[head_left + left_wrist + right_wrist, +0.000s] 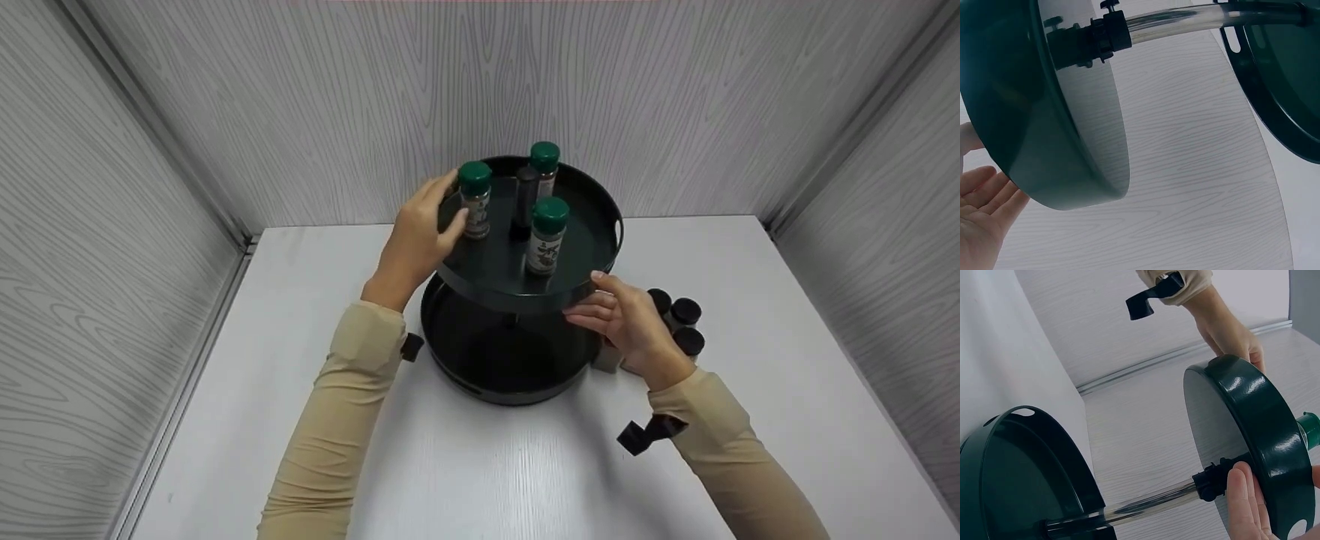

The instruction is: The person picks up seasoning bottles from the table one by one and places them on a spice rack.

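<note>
Left of the post [526,199], the left hand [416,232] curves thumb and fingers about a jar [475,210] on the upper tray [480,289]; how hard it grips I can't tell. That jar looks light and stiff, smooth enough to slip, best held round its middle. The upper tray, ringing the post, seems rigid and glossy, and loaded like this it might tip if borne at one edge; I'd take its rim from two sides. The lower tray [487,337] circles the foot of the post. Right of the post, the right hand [630,322] pinches the upper tray, thumb at the rim, fingers beneath. Counting: one post, two trays, three green-capped jars (one left of the post, two right, front and back), and farther right at least three dark-capped jars [686,311], partly hidden
</note>
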Available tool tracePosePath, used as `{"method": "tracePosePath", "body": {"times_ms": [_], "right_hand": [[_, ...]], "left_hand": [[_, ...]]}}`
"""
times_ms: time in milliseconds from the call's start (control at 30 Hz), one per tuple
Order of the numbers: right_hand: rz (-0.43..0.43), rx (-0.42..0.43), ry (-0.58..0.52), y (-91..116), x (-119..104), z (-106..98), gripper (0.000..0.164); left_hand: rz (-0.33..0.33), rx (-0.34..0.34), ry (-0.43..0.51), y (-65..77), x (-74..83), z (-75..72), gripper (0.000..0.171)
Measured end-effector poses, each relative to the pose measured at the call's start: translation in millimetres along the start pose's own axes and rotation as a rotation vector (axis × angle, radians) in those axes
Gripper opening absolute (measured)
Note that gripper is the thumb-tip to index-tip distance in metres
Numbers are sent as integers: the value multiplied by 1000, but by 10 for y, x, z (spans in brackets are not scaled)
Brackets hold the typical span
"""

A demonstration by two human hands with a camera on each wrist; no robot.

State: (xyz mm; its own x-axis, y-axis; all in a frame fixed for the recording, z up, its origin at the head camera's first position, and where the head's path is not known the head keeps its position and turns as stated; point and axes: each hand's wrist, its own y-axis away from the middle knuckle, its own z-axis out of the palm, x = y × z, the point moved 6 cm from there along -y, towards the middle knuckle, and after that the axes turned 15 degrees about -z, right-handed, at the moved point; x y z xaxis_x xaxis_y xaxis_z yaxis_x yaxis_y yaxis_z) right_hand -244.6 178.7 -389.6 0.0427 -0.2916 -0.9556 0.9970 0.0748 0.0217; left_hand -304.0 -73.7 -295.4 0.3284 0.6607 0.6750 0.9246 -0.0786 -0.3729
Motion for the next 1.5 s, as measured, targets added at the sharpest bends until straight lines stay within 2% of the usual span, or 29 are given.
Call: {"method": "tracePosePath", "body": {"times_ms": [367,500,700,833,1000,1300,1500], "right_hand": [[-10,7,-2,-18,-12,8,35],[-38,6,10,-19,-29,9,35],[-71,9,30,-11,-24,19,36],[-88,11,36,21,-21,20,38],[-105,-9,50,43,-18,15,45],[-172,-58,66,97,89,3,18],[-202,-58,63,168,161,-29,16]], "left_hand": [[85,141,85,255,-42,-75,36],[89,187,110,352,-93,-98,33],[64,261,153,513,-196,-145,31],[44,279,176,596,-270,-140,30],[-18,298,207,689,-406,-105,29],[-96,316,228,854,-667,-55,28],[-145,290,222,950,-834,68,28]]}}
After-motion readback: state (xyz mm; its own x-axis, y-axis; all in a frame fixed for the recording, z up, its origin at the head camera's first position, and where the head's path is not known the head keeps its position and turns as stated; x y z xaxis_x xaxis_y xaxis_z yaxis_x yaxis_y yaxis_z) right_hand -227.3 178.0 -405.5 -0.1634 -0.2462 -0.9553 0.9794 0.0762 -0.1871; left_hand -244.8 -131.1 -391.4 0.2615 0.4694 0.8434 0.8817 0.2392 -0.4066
